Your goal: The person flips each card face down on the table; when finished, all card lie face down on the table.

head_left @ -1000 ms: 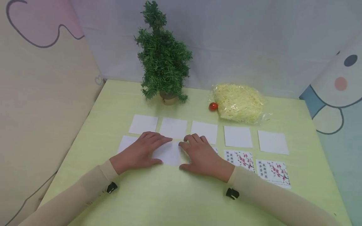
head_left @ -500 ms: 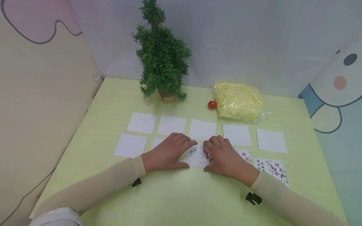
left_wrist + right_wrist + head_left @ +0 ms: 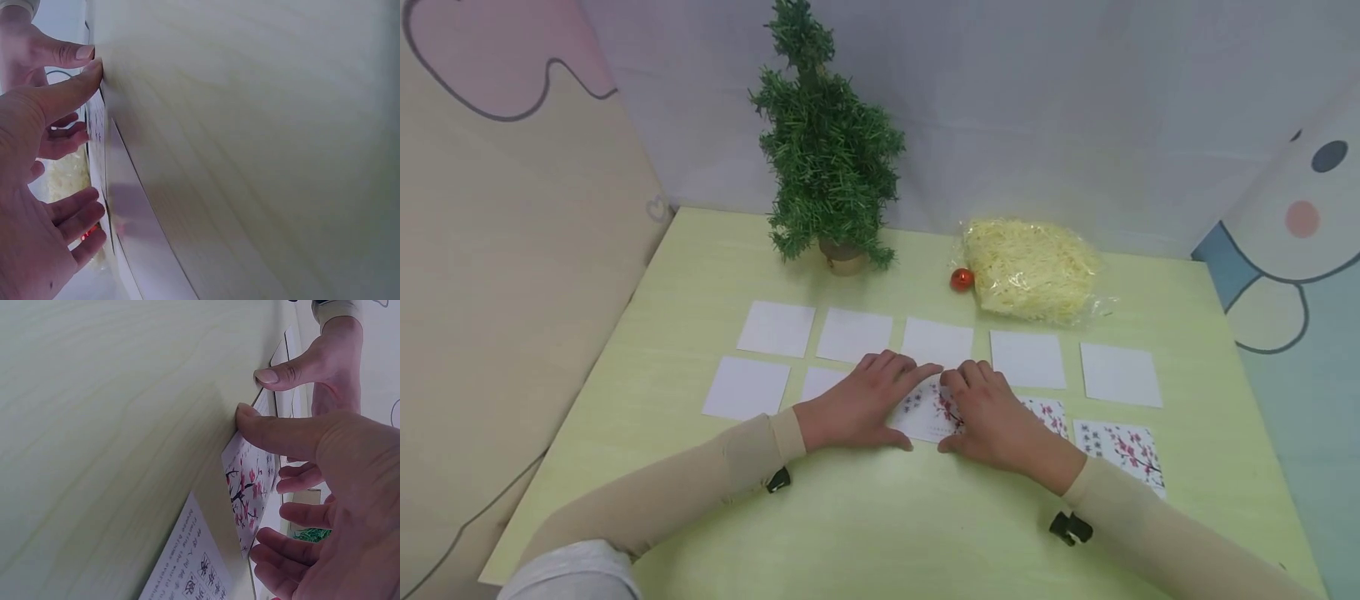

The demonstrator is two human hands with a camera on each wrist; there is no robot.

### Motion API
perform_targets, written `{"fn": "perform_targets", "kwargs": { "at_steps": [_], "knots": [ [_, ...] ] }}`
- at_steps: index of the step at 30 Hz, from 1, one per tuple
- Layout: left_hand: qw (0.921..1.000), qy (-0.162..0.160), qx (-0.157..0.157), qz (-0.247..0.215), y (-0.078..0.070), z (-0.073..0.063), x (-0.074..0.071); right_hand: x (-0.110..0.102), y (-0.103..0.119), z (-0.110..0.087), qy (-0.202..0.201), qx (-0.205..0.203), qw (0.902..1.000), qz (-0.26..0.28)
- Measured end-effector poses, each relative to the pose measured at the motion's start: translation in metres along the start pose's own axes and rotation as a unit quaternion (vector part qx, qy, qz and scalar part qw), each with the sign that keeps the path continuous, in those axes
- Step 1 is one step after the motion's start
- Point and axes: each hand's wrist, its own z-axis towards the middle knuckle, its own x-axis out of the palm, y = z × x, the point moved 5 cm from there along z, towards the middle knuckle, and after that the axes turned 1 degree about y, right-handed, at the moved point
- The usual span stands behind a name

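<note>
At the left of the desk (image 3: 820, 533) in front of you lies a blank card (image 3: 747, 388), then a second blank card (image 3: 821, 382), partly hidden by your left hand (image 3: 867, 402), whose thumb and fingers are spread apart. Between your hands the blossom card (image 3: 929, 410) lies flat on the desk with both thumbs at its near edge, and your right hand (image 3: 996, 417), thumb and loosely bent fingers apart, is over its right part. Further right lie a partly covered printed card (image 3: 1049, 413) and the rightmost card (image 3: 1122, 452), also bearing blossoms.
</note>
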Motion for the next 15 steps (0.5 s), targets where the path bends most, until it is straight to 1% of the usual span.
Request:
{"fn": "perform_targets", "kwargs": {
  "at_steps": [4,9,12,15],
  "knots": [
    [0.9999,0.001,0.0,-0.014,0.0004,0.0014,0.0006,0.0004,0.0,-0.001,-0.004,0.003,1.0,0.005],
    [0.9992,-0.011,0.007,-0.038,0.0011,0.003,0.0012,0.0029,0.0005,-0.0008,0.004,0.012,0.9998,0.017],
    [0.9983,-0.022,0.024,-0.048,-0.0009,0.0033,-0.0009,0.0047,0.0007,-0.0008,0.007,0.014,0.9995,0.029],
    [0.9966,-0.04,0.045,-0.057,-0.004,0.0028,-0.005,0.0059,0.001,-0.001,0.001,0.005,0.9995,0.032]
  ]
}}
